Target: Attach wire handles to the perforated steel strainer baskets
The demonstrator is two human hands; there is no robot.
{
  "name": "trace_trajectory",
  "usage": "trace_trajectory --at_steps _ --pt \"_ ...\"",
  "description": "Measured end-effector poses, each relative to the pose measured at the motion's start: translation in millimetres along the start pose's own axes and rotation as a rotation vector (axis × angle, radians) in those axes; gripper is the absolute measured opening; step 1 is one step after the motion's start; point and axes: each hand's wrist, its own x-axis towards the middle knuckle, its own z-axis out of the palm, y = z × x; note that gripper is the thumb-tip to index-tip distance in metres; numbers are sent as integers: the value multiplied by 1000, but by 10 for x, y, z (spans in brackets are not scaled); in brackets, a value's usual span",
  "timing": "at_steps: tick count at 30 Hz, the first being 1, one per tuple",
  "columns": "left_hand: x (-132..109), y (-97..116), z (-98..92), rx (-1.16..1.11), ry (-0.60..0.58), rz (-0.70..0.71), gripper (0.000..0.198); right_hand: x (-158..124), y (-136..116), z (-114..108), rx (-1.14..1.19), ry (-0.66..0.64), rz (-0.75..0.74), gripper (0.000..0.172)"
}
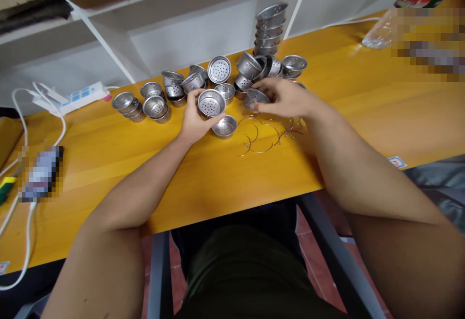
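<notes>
My left hand (192, 120) is closed around a small perforated metal cup (211, 103), tilted so its holed bottom shows. Just below it another metal cup (224, 127) stands on the table, mouth up. My right hand (283, 97) has its thumb and fingers around a perforated metal cup (256, 97) low at the front of the pile. Thin curved wire rings (263, 137) lie loose on the table below that hand. Behind both hands are several more metal cups, among them one tipped up with its round holed bottom (219, 70) showing.
A tall stack of metal cups (269, 28) rises at the back, and short stacks (156, 108) stand at left. A white power strip (82, 98), white cables and a blurred phone-like object (41, 174) lie far left. Clear plastic (379, 33) is at right. White shelving (196, 33) borders the yellow table (203, 174).
</notes>
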Motion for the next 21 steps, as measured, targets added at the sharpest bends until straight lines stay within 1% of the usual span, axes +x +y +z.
trace_trajectory --at_steps 2,4,7,10,12,14,16,18,21 --pt "-13 28 35 -24 -26 -18 106 11 23 44 8 31 71 65" --pt "-16 52 56 -57 -58 -42 104 22 52 98 -10 50 86 60" --pt "-14 61 72 -114 -101 -56 100 49 139 212 -48 103 88 64" --pt "-18 68 79 -124 -119 -51 99 86 235 370 -118 179 81 68" --pt "-24 81 80 -120 -119 -50 97 100 251 458 -158 220 64 68" --pt "-28 92 82 -117 -110 -48 95 93 211 483 -161 224 53 68" --pt "-28 86 87 -109 -88 -37 97 65 135 423 -148 202 47 68" --pt "-25 64 93 -94 -58 -23 100 24 74 287 -135 158 55 61" --pt "-22 24 95 -72 -48 -43 103 -23 89 37 -116 95 104 35"
